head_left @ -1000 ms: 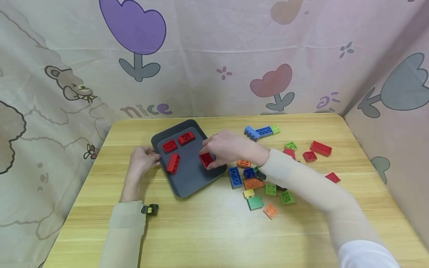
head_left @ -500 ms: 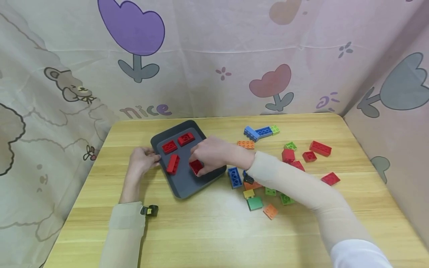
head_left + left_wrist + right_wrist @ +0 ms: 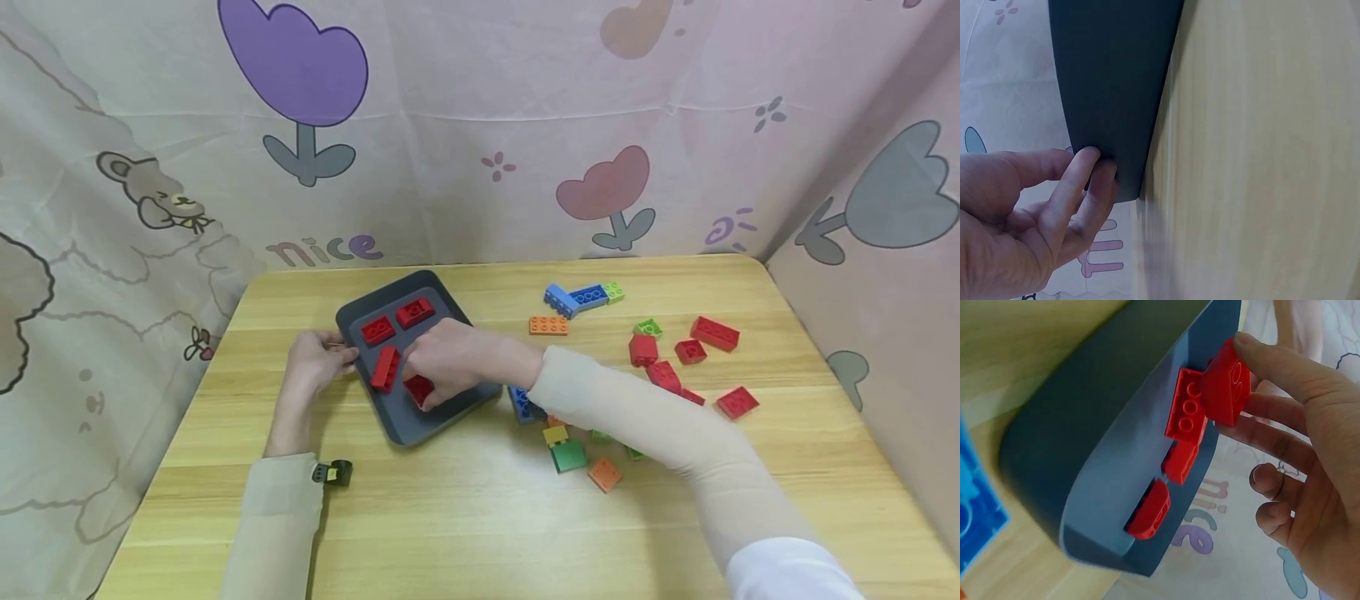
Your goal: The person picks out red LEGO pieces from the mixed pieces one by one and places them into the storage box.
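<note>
My right hand (image 3: 450, 358) pinches a red toy brick (image 3: 1225, 387) between thumb and fingers, over the lower right part of a dark grey tray (image 3: 420, 429). Three other red bricks lie in the tray: one long brick (image 3: 386, 369) just left of the held one, and two more, a brick (image 3: 378, 330) and a brick (image 3: 415, 312), farther back. At the tray's left side, my left hand (image 3: 318, 362) holds the rim between thumb and fingers; the left wrist view shows the fingertips (image 3: 1088, 153) on the tray's outer wall.
Right of the tray lie a green brick (image 3: 569, 457), a flat orange brick (image 3: 605, 474) and an orange brick (image 3: 548, 326). Joined blue bricks (image 3: 573, 298) stand behind. Several red bricks (image 3: 715, 332) are spread farther right. My right forearm (image 3: 637, 417) hides part of the pile.
My right hand has moved left and slightly toward me over the tray with the red brick, close to the long red brick. My left hand keeps its hold on the rim.
</note>
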{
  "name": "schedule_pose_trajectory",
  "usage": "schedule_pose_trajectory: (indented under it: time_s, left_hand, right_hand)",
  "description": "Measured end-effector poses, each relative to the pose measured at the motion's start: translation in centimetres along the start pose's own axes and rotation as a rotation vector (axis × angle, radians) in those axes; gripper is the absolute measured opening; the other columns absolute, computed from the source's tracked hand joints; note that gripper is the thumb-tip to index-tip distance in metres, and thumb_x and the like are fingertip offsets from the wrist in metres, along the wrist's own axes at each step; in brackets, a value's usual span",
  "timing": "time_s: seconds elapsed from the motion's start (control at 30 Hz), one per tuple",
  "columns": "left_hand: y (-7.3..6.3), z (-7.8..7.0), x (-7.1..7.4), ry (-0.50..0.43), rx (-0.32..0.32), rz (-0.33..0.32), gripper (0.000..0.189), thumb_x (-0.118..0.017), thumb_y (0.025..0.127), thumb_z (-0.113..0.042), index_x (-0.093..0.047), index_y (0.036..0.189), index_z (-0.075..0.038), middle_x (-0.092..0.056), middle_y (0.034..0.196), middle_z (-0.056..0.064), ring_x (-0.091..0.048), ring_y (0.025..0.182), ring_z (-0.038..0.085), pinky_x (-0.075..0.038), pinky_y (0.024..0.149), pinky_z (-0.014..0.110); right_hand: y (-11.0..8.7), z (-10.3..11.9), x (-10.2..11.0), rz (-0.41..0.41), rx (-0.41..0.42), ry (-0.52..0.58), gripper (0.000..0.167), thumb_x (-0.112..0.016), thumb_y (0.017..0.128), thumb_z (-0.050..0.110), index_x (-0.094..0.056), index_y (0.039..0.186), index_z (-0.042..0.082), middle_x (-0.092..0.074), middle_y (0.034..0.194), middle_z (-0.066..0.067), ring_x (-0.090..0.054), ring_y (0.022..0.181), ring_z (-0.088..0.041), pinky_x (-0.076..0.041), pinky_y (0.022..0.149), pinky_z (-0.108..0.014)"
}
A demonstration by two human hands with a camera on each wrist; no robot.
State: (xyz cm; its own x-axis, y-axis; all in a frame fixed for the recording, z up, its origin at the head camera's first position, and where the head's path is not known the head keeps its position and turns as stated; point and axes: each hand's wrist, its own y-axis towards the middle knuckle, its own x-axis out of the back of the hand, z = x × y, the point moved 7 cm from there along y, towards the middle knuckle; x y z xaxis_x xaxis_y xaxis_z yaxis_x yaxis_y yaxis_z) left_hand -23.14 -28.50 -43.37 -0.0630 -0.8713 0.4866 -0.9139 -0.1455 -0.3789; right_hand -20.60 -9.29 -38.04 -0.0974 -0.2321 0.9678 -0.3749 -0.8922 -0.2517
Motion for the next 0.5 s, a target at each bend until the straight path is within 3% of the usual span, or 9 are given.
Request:
schedule_pose_trajectory:
  time_s: [0.23,0.5]
  left_hand:
    - [-0.1,0.0,0.0,-0.001,-0.013,-0.007,0.049,-0.063,0.103,-0.005,-0.049,0.144,0.019,-0.062,0.138,0.038,-0.069,0.077,-0.001,-0.067,0.074,0.019]
    - [-0.1,0.0,0.1,0.011,-0.012,-0.010,0.048,-0.063,0.103,-0.006,-0.051,0.143,0.019,-0.063,0.136,0.037,-0.070,0.076,0.000,-0.067,0.073,0.019]
  right_hand:
    - [1.1,1.2,-0.4,0.011,0.033,-0.019,0.049,-0.076,0.092,0.059,-0.073,0.132,0.030,-0.075,0.116,0.009,-0.068,0.093,-0.006,-0.059,0.074,-0.023]
    - [2.3,2.3,-1.2,0.041,0.048,-0.047,0.045,-0.076,0.092,0.058,-0.075,0.127,0.030,-0.075,0.115,0.009,-0.067,0.093,-0.008,-0.058,0.075,-0.024]
